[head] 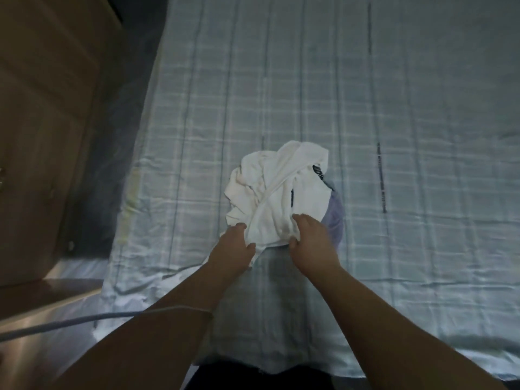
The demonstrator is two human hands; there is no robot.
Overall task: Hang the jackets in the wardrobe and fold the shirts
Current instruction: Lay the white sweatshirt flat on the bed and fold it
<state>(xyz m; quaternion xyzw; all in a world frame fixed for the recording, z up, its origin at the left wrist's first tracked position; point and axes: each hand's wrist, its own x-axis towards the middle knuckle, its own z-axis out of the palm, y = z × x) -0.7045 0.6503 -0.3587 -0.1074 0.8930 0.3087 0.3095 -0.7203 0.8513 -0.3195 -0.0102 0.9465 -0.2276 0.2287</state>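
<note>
A crumpled white shirt (277, 190) lies in a heap on the bed (394, 136), partly covering a purple garment (334, 220) that shows at its right side. A dark printed patch shows near the heap's upper right. My left hand (235, 250) grips the near left edge of the white shirt, thumb over the cloth. At the near right edge, my right hand (311, 239) pinches the same shirt with curled fingers. Both forearms reach in from the bottom of the view.
The bed carries a pale blue checked sheet. A wooden wardrobe (47, 122) stands at the left, with a dark gap between it and the bed. A light cable (84, 319) runs across the floor at lower left.
</note>
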